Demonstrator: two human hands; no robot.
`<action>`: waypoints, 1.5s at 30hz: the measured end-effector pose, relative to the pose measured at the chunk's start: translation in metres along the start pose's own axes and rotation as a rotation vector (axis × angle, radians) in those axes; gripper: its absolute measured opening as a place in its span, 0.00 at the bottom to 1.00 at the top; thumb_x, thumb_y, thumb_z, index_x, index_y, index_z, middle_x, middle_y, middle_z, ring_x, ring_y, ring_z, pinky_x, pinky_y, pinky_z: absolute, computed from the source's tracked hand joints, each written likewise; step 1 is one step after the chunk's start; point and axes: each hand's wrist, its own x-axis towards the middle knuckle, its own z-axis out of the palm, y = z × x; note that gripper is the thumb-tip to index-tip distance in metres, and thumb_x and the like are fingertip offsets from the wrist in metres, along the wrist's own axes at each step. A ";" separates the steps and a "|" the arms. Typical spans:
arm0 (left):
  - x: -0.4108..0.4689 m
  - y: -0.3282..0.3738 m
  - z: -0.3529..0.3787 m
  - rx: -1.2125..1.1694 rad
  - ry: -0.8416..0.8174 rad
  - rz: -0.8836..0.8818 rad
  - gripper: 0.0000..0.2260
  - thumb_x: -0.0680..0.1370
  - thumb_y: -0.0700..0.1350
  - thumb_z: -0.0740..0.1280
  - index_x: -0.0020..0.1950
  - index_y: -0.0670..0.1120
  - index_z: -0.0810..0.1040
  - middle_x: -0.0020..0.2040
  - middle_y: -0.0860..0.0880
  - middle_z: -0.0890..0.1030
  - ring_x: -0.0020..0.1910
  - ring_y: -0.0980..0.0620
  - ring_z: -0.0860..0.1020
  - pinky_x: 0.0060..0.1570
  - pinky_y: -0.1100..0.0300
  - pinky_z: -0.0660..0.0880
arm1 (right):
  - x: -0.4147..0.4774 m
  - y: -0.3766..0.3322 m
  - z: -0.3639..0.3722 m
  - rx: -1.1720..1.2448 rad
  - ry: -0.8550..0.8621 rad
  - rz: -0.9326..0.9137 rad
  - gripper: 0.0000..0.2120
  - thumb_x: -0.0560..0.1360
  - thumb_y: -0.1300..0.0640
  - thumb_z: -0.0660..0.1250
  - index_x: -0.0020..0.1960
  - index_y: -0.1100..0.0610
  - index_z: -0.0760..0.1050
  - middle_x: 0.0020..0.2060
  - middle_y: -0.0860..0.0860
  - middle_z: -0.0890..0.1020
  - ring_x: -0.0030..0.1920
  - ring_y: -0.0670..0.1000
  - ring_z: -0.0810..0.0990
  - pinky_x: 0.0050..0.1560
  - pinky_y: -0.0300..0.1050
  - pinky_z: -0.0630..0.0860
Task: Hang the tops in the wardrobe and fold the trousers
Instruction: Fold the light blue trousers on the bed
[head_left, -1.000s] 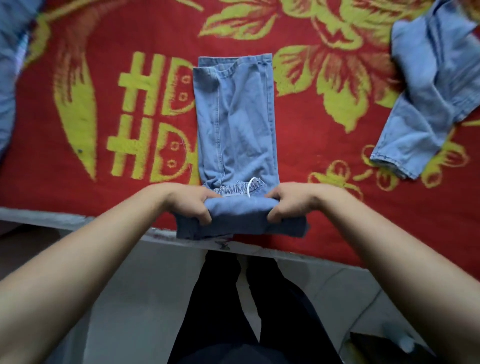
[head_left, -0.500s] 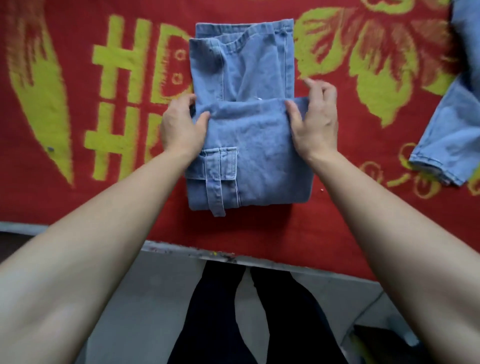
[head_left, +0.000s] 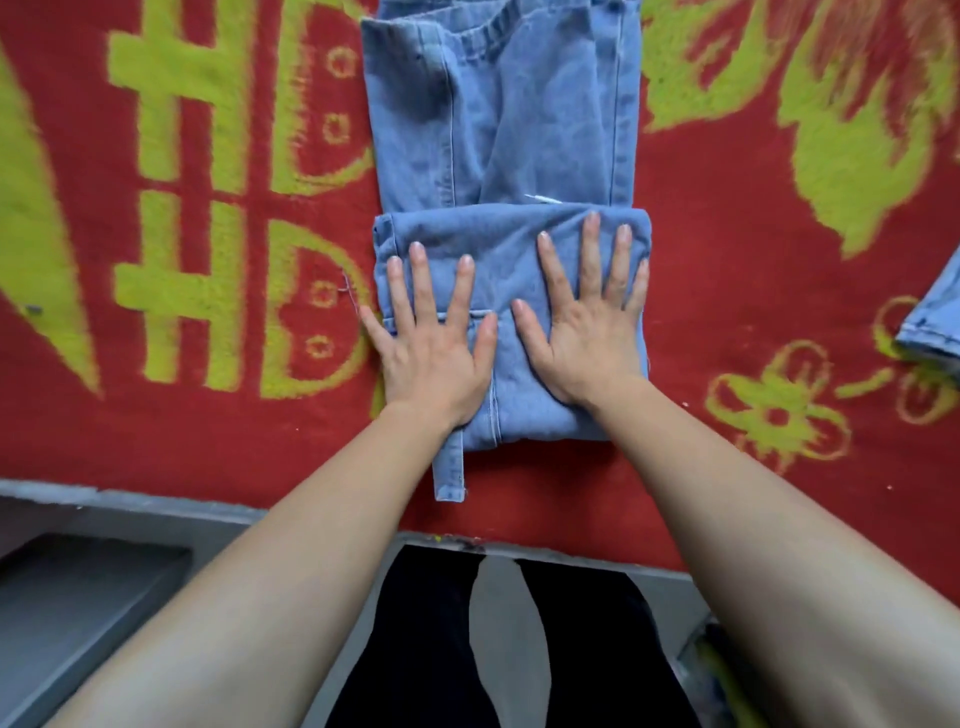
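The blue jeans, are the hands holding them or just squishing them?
Just squishing. The left hand and right hand lie flat, fingers spread, on the folded part of the jeans. Neither grips anything.

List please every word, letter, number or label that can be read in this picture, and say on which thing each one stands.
"HD": yellow-green letters woven into the red blanket, upper row.
"HD": same blanket, lower row, directly under the first.
Denim trousers: no readable label or brand shows; both hands cover part of the folded section.
Other denim garment at the right edge: no text visible.
The rest of the blanket shows only flower patterns, no writing.
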 end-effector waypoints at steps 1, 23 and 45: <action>0.003 -0.001 0.004 0.018 -0.009 0.005 0.28 0.80 0.62 0.47 0.80 0.56 0.49 0.80 0.42 0.45 0.79 0.39 0.45 0.67 0.26 0.53 | 0.002 0.001 0.005 -0.002 -0.005 0.000 0.34 0.79 0.33 0.48 0.81 0.47 0.50 0.80 0.59 0.48 0.79 0.66 0.44 0.74 0.70 0.44; 0.204 -0.016 -0.128 0.011 0.165 0.089 0.24 0.77 0.47 0.66 0.72 0.46 0.67 0.64 0.41 0.75 0.66 0.40 0.67 0.65 0.43 0.59 | 0.202 0.017 -0.107 0.732 -0.044 0.305 0.17 0.78 0.40 0.64 0.51 0.54 0.78 0.43 0.48 0.77 0.46 0.48 0.77 0.49 0.43 0.71; 0.252 -0.030 -0.113 -0.653 0.142 -0.107 0.11 0.72 0.45 0.70 0.48 0.55 0.70 0.53 0.50 0.72 0.49 0.53 0.73 0.43 0.69 0.71 | 0.222 0.058 -0.093 1.078 -0.068 0.433 0.16 0.70 0.50 0.75 0.56 0.52 0.79 0.53 0.51 0.82 0.46 0.42 0.83 0.47 0.39 0.81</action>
